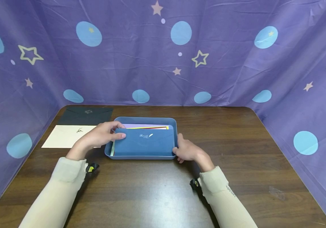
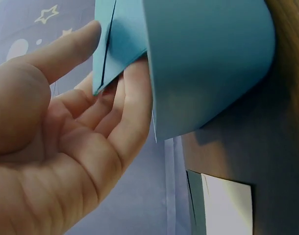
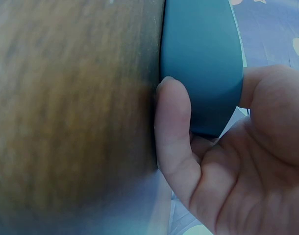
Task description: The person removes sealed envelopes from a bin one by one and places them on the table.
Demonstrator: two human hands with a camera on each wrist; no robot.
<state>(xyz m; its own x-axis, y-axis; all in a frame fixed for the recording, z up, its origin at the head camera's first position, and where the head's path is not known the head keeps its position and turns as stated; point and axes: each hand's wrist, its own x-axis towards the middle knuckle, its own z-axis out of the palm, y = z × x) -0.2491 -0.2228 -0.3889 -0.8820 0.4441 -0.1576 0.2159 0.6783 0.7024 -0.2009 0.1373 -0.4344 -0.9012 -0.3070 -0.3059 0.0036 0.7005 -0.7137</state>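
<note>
A blue tray (image 1: 145, 157) stands on the table with a stack of envelopes in it. On top lies a blue envelope (image 1: 144, 144) with a small white feather print. My left hand (image 1: 101, 134) grips the left end of that envelope, thumb on its face and fingers behind it; the left wrist view shows the fingers (image 2: 132, 93) reaching past the tray wall (image 2: 208, 68). At the tray's right side my right hand (image 1: 188, 149) holds the wall, thumb over the rim and fingers outside. Purple, yellow and red paper edges (image 1: 148, 127) show behind the blue envelope.
Left of the tray lies a cream envelope (image 1: 63, 136) with a deer print, partly behind my left hand. Beyond it is a dark green envelope (image 1: 84, 116). A purple curtain (image 1: 163, 79) with stars and circles stands behind the wooden table (image 1: 140, 193).
</note>
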